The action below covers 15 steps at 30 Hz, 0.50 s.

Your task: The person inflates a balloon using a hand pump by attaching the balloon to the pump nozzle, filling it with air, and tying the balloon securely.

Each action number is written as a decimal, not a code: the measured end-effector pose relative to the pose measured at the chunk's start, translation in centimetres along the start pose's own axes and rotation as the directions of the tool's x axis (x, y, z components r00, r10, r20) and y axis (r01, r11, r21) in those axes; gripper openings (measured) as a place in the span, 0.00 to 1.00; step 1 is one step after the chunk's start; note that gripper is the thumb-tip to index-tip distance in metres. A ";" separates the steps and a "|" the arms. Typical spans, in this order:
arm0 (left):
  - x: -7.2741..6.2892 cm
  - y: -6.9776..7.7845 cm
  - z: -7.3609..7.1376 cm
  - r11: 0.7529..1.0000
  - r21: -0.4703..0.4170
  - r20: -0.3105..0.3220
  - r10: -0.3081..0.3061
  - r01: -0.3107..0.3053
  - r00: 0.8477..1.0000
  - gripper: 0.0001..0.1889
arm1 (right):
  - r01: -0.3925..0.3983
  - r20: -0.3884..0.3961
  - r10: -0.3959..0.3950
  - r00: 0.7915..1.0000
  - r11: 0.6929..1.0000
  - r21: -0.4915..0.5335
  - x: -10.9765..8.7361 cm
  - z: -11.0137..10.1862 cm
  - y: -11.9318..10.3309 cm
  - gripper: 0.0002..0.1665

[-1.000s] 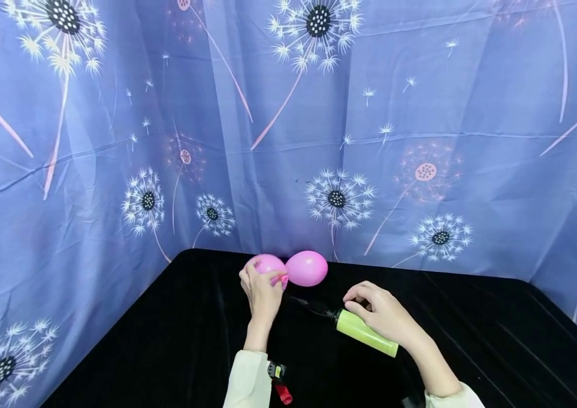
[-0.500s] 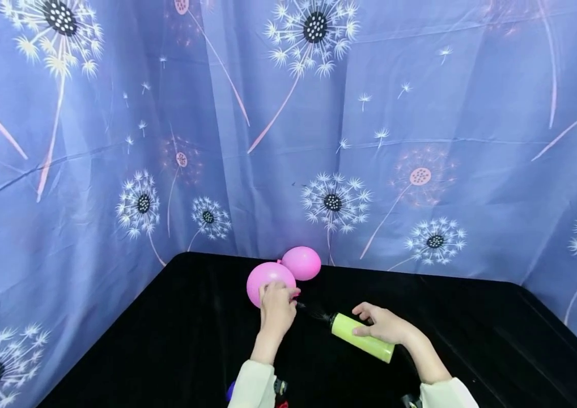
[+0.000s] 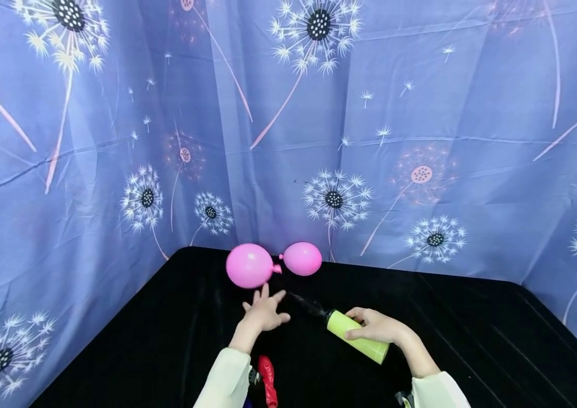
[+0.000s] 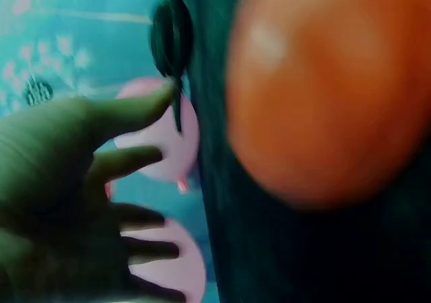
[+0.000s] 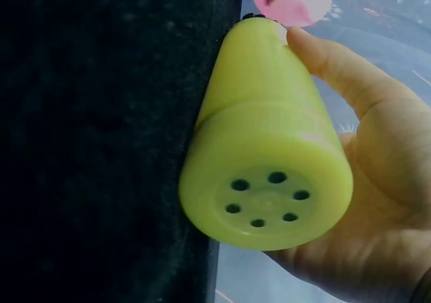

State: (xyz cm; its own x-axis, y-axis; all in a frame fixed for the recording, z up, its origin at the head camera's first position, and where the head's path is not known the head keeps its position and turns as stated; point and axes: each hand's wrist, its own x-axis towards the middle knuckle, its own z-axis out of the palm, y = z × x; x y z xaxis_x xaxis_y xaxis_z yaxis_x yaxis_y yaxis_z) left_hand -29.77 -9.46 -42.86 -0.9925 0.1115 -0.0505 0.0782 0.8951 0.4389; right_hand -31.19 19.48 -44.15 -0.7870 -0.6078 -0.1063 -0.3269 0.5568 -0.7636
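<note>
My left hand (image 3: 262,314) has its fingers spread and holds nothing. Just beyond its fingertips lies a knotted pink balloon (image 3: 249,266), with a second, smaller pink balloon (image 3: 302,259) to its right. My right hand (image 3: 380,327) grips a yellow-green balloon pump (image 3: 357,336), thumb on the near side and fingers over the far side. The pump's black nozzle (image 3: 309,305) points left toward the left hand. In the right wrist view the pump's holed end (image 5: 266,198) faces the camera, and the palm (image 5: 397,175) lies along its side.
An uninflated red balloon (image 3: 267,379) lies by the left sleeve; it looms blurred and orange (image 4: 323,87) in the left wrist view. A bit of blue (image 3: 247,403) shows beside that sleeve. Black cloth (image 3: 472,340) covers the table, and a dandelion-print curtain (image 3: 278,187) hangs behind.
My left hand has let go of the left pink balloon and drawn back, fingers spreading. My right hand has come down from above the pump and now grips it; the pump has shifted slightly left.
</note>
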 end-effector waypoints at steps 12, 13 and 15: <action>-5.5 -3.3 -2.6 0.960 -0.225 0.269 0.223 -0.164 0.937 0.13 | -0.050 0.000 0.050 0.999 0.996 0.076 0.6 0.3 0.8 0.29; -6.0 -3.3 -2.7 0.958 -0.240 0.312 0.227 -0.155 0.922 0.14 | -0.051 0.000 0.051 0.999 0.996 0.077 0.6 0.2 0.9 0.29; -6.6 -3.1 -2.5 0.957 -0.248 0.355 0.236 -0.153 0.905 0.17 | -0.052 -0.003 0.053 0.999 0.995 0.083 0.5 0.0 1.1 0.29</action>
State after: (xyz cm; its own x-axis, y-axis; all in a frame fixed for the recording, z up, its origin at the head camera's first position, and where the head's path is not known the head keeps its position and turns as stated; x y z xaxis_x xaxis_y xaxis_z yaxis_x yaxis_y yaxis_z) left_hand -23.69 -14.07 -41.63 -0.8461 0.4653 -0.2601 0.2028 0.7323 0.6501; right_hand -31.89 19.78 -45.06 -0.8046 -0.5759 -0.1447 -0.2406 0.5390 -0.8072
